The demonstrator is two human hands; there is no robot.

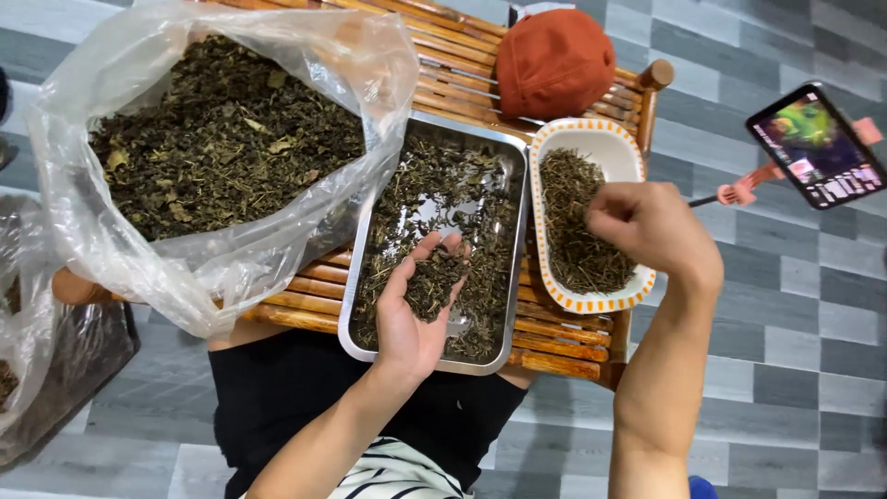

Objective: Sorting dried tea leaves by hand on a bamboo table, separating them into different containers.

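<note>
Head view, looking straight down at a slatted bamboo table (554,337). Left hand (416,305) palm up and cupped open over the rectangular stainless steel tray (515,152), cradling a small heap of dried dark green tea leaves (434,277). Right hand (647,226) hovering above the white oval dish with orange-striped rim (601,139), fingertips pinched together, can't tell if anything's actually between them. Big clear plastic bag (222,268) of the same leaves at left, touching the tray. Rust-orange cap (554,60) at the far edge, phone on a pink stand (818,143) off right.
</note>
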